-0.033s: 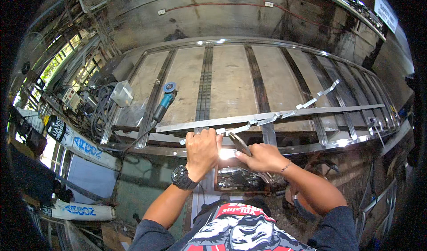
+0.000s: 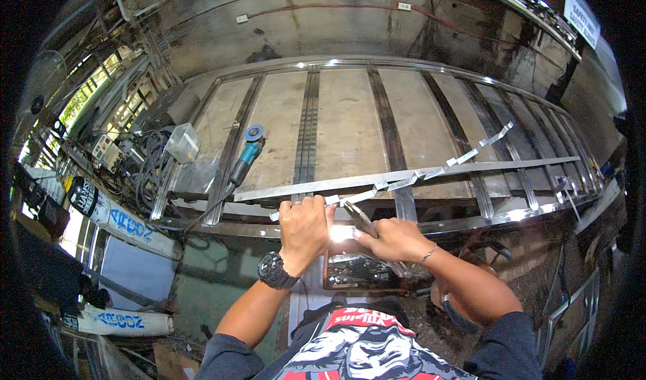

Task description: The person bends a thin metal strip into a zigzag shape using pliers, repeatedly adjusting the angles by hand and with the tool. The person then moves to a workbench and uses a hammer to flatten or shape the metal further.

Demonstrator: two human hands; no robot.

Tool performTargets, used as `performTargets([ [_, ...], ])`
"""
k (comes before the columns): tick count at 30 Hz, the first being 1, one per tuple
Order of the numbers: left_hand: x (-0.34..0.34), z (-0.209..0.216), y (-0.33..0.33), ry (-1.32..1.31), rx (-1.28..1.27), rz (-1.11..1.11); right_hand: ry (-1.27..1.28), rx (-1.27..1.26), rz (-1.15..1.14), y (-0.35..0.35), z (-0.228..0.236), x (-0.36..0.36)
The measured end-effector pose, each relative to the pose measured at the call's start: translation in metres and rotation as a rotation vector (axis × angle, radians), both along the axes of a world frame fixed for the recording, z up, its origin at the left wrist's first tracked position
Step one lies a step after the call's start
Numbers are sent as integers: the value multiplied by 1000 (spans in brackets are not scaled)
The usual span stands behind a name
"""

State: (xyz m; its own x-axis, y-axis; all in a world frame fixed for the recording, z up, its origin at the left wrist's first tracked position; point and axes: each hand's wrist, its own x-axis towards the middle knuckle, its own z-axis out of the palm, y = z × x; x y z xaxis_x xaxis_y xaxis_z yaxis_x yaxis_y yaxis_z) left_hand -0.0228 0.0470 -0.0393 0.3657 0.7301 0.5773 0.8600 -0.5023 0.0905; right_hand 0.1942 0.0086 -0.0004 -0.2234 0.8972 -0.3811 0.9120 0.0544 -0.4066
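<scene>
A thin shiny metal strip bent in zigzag steps [image 2: 496,138] slopes up to the right across a large metal frame [image 2: 385,111]. My left hand [image 2: 306,235], with a black watch on its wrist, is closed on the strip near its left end, above the frame's near rail. Beside it, my right hand [image 2: 397,240] is wrapped round a pair of pliers [image 2: 361,218]. The jaws point up and left at the strip, close to my left fingers. Whether they bite on the metal I cannot tell. A bright glare lies on the rail between my hands.
A teal angle grinder [image 2: 247,158] lies on the frame, left. A long flat bar [image 2: 531,164] crosses behind the strip. Below my hands is a tray of small metal parts [image 2: 356,275]. Two gas cylinders [image 2: 128,222] lie at left, near coiled cables [image 2: 151,164] and a clear plastic bin [image 2: 183,144].
My right hand and the pliers have shifted very slightly, and the handle ends look blurred. My left hand keeps its hold on the strip.
</scene>
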Motion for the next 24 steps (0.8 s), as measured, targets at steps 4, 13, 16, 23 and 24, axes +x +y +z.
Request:
performTargets([
  [4,-1,-2,3,-10,-6,-37,59,42,-2,2,-24,5],
  [13,-13,-19,5,46,-16,-8,56,73,25,3,-52,14],
  [16,-24,-31,10,27,-22,-16,200,-71,-87,-3,-39,26],
  [23,-42,-77,10,-67,-34,40,1167,-446,-625,-64,-91,90],
  [24,-45,-91,13,-60,-6,59,1255,-425,-690,-74,-95,97],
])
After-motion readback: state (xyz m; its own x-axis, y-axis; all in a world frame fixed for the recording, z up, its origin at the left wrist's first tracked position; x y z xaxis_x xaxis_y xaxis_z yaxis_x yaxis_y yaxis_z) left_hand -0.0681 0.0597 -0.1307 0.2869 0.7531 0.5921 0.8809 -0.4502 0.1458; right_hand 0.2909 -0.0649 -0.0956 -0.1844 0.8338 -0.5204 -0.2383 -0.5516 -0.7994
